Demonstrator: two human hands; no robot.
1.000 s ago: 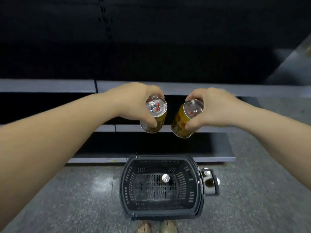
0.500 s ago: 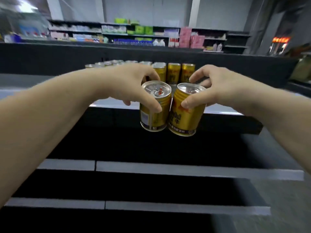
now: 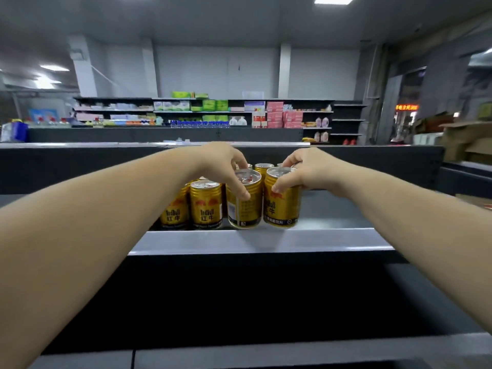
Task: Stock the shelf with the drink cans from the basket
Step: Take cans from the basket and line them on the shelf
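Note:
My left hand [image 3: 226, 166] grips a gold drink can [image 3: 246, 206] from above, fingers curled round its rim. My right hand [image 3: 303, 170] grips a second gold can [image 3: 283, 209] the same way. Both cans stand upright side by side at the front of the top shelf [image 3: 266, 239], at or just above its surface. Several matching gold cans [image 3: 205, 205] stand in rows to the left and behind them. The basket is out of view.
The shelf surface to the right of the cans [image 3: 340, 211] is bare grey metal. Lower dark shelves [image 3: 266, 350] lie below. A far aisle of stocked shelves [image 3: 213, 113] and cardboard boxes [image 3: 463, 139] at the right fill the background.
Both hands have carried their cans up and forward from above the basket to the top shelf's front, next to the standing cans. The view has risen from the floor to the shop.

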